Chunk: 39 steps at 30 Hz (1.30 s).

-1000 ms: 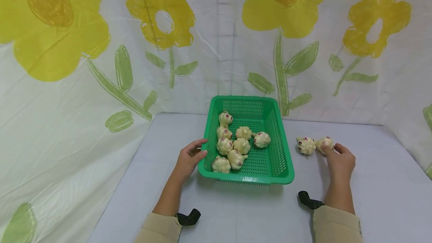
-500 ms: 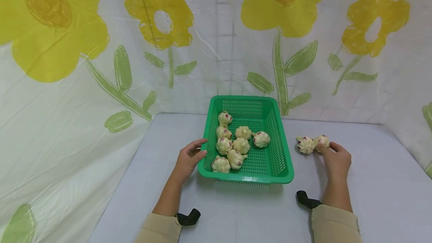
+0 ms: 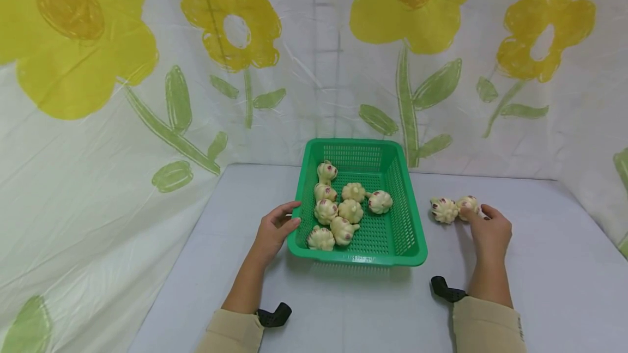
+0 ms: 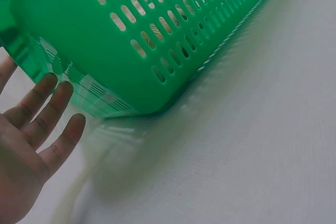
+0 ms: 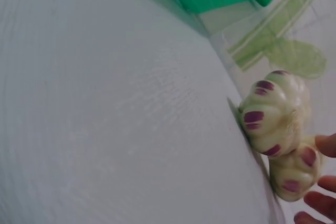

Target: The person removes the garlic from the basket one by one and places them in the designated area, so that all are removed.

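Observation:
In the head view my left hand [image 3: 272, 233] rests against the left rim of a green plastic basket [image 3: 353, 260], thumb and index fingertip touching it. The left wrist view shows its fingers [image 4: 64, 136] spread and fairly straight beside the basket's slotted wall. On the table to the right of the basket, two cream garlic bulbs with purple marks lie side by side: a left bulb [image 3: 444, 211] and a right bulb [image 3: 469, 204]. My right hand [image 3: 490, 238] is at the right bulb, its thumb by it and its fingers loosely parted, as the right wrist view also shows.
Several garlic bulbs [image 3: 326, 212] lie in the basket, mostly along its left side and middle. A white-covered table [image 3: 363, 315] bears everything. Behind it hangs a white curtain [image 3: 304, 102] with yellow flowers. A black wrist device [image 3: 276, 315] sits at the left cuff.
My right hand moved slightly left with the right garlic bulb, toward the other bulb. Since then the bulb has stayed put and the fingers have eased slightly to the right. My left hand is still.

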### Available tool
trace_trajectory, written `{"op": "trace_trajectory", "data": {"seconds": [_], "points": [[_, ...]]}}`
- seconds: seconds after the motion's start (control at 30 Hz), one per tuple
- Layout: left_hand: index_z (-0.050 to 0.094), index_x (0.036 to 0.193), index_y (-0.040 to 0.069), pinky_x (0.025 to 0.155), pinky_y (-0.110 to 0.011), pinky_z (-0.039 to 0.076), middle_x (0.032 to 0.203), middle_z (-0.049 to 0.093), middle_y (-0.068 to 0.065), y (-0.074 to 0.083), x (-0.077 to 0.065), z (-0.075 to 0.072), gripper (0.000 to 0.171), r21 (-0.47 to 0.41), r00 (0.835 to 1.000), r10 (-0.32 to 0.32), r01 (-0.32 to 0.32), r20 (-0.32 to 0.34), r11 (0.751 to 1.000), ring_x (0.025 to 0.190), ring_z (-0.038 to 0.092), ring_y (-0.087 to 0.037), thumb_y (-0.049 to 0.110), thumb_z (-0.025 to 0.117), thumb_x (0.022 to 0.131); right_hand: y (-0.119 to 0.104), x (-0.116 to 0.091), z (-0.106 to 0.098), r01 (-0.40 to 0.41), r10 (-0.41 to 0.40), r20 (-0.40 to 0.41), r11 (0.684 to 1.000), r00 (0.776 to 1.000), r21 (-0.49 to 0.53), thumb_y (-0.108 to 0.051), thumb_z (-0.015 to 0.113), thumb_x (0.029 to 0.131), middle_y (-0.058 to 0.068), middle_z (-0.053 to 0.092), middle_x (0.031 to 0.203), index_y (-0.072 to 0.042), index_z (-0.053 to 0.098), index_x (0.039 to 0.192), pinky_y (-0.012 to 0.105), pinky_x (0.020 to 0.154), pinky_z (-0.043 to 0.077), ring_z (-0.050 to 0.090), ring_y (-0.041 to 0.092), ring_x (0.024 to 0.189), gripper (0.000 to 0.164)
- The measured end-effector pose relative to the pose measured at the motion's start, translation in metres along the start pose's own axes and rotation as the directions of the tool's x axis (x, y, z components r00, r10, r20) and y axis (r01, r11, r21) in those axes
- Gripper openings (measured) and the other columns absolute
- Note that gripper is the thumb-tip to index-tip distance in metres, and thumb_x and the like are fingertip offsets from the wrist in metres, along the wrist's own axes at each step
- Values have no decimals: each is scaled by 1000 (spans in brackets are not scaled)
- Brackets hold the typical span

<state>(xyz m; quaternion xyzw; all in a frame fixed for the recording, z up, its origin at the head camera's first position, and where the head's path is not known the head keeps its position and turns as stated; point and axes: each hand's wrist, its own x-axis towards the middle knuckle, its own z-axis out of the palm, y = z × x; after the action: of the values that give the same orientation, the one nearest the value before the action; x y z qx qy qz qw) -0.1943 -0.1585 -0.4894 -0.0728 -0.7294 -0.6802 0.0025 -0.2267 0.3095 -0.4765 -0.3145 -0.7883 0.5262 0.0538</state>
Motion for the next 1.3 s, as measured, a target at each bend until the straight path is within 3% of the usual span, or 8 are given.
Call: {"op": "trace_trajectory", "data": {"seconds": [0.5,0.73,1.0,1.17,1.3], "points": [[59,134,13,89,-25,52,127,51,-12,4,-1,0,43,2,1000,-9,9,6,1000,113,58,-27,22,68,93,-8,-3,0,24,-24,-17,1000,1000,-6,-52,60,92,18,27,160,-14,33,154,54,111,35,30,37,144,78],[60,134,13,88,-25,52,126,51,-12,2,0,0,43,1,1000,-8,8,2,1000,113,58,-25,23,68,93,-29,-16,-5,85,-85,-16,996,996,-10,-55,63,89,13,31,159,-18,37,153,53,112,35,30,34,145,78],[60,133,15,88,-25,52,126,51,-11,1,-1,-1,42,8,1000,-12,12,-2,1000,114,57,-26,24,69,93,-60,-42,-1,129,-132,34,987,991,96,-53,68,87,4,36,158,-27,45,149,42,114,36,33,25,145,71],[60,134,15,88,-25,52,127,51,-11,1,-1,-1,43,11,1000,-10,10,0,1000,115,57,-27,23,69,93,-76,-64,10,240,-251,61,960,966,144,-44,70,89,4,45,152,-24,51,145,37,111,39,40,23,141,62],[60,134,14,88,-24,52,127,52,-12,0,0,-1,42,12,1000,-5,5,5,1000,115,56,-28,23,68,93,-86,-82,23,342,-367,112,919,923,196,-37,72,89,6,52,146,-17,55,142,32,109,41,45,22,136,59]]}}
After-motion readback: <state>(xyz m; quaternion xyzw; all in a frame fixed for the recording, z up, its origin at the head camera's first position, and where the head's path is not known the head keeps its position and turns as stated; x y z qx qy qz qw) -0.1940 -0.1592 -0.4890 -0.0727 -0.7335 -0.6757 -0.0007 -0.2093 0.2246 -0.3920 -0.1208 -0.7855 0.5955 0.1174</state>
